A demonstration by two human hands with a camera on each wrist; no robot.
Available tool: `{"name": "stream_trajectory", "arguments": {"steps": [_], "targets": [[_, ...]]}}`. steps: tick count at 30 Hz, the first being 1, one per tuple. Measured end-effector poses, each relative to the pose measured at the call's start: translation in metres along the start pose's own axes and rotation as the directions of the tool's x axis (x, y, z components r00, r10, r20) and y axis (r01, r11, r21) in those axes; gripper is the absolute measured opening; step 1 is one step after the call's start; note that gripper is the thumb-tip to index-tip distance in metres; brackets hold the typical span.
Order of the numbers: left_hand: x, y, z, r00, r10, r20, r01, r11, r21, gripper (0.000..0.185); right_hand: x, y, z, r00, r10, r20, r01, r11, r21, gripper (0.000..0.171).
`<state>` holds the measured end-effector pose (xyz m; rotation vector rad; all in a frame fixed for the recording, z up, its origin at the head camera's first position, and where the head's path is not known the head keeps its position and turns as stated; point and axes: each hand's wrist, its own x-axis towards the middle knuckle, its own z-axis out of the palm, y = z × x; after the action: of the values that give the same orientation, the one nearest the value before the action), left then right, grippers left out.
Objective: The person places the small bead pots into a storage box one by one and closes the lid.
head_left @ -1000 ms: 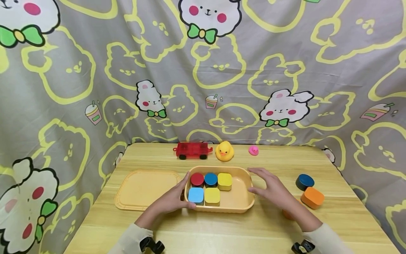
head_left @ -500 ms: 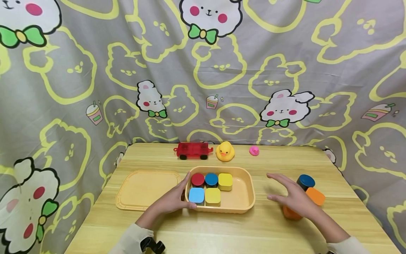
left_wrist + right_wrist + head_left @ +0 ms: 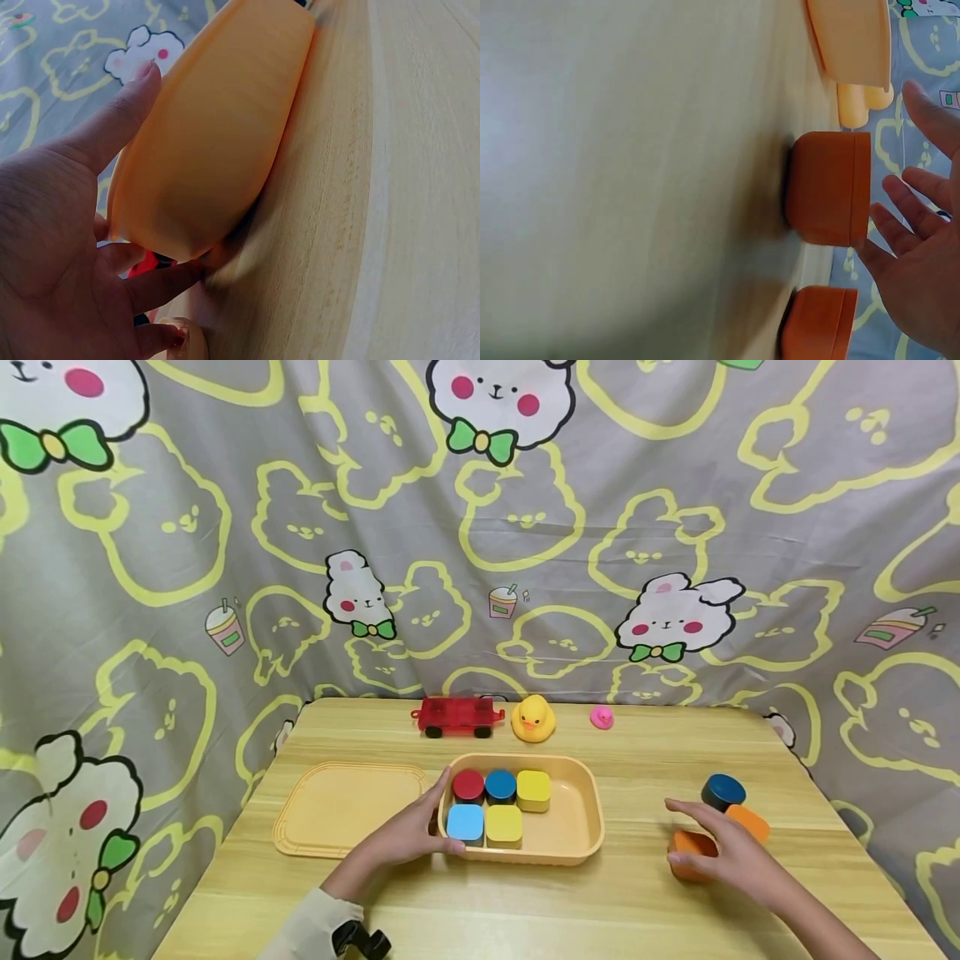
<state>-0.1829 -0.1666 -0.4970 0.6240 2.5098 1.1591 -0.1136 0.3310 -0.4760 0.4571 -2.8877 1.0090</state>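
Note:
My left hand (image 3: 405, 832) holds the left end of a pale orange plastic box (image 3: 573, 814), its thumb along the front side and the fingers round the end. Inside sit a red round block (image 3: 468, 785), a blue round block (image 3: 501, 786), two yellow square blocks (image 3: 533, 787) and a light blue square block (image 3: 465, 821). In the left wrist view the box's wall (image 3: 217, 127) lies between thumb and fingers. My right hand (image 3: 735, 856), fingers spread, hovers over an orange block (image 3: 829, 187) and partly hides it. A second orange block (image 3: 752, 821) stands just behind.
A dark blue round block (image 3: 723, 792) stands behind the orange ones. Left of the box lies its flat lid (image 3: 345, 810). Along the table's back edge are a red toy wagon (image 3: 457, 716), a yellow duck (image 3: 533, 720) and a small pink duck (image 3: 602, 717). A patterned curtain hangs behind.
My right hand has moved from the box's right end rightward and toward me, to above the near orange block. The left hand has stayed on the box.

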Motion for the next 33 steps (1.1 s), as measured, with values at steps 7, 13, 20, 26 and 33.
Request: {"name": "stream_trajectory", "arguments": {"steps": [7,13,20,26,33], "targets": [[0.0,-0.001,0.0,1.0,-0.001,-0.004,0.001,1.0,0.004,0.126,-0.013,0.008,0.001,0.999,0.032,0.006,-0.032,0.999,-0.018,0.076],[0.0,-0.002,0.0,1.0,-0.002,-0.005,0.002,1.0,0.001,0.126,-0.02,0.016,0.004,1.0,0.018,0.021,-0.018,1.0,0.01,0.082],[0.0,-0.002,0.0,1.0,-0.005,-0.005,0.005,1.0,-0.002,0.127,-0.025,0.025,0.005,0.999,0.015,0.032,-0.018,0.995,0.096,0.081],[0.0,-0.001,0.0,1.0,-0.002,-0.004,0.002,1.0,0.003,0.127,-0.028,0.03,0.004,0.996,0.059,0.063,-0.069,0.983,0.172,0.076],[-0.001,0.0,0.0,1.0,-0.003,-0.001,0.003,1.0,0.005,0.127,-0.028,0.03,0.001,0.99,0.117,0.075,-0.128,0.978,0.163,0.073]]}}
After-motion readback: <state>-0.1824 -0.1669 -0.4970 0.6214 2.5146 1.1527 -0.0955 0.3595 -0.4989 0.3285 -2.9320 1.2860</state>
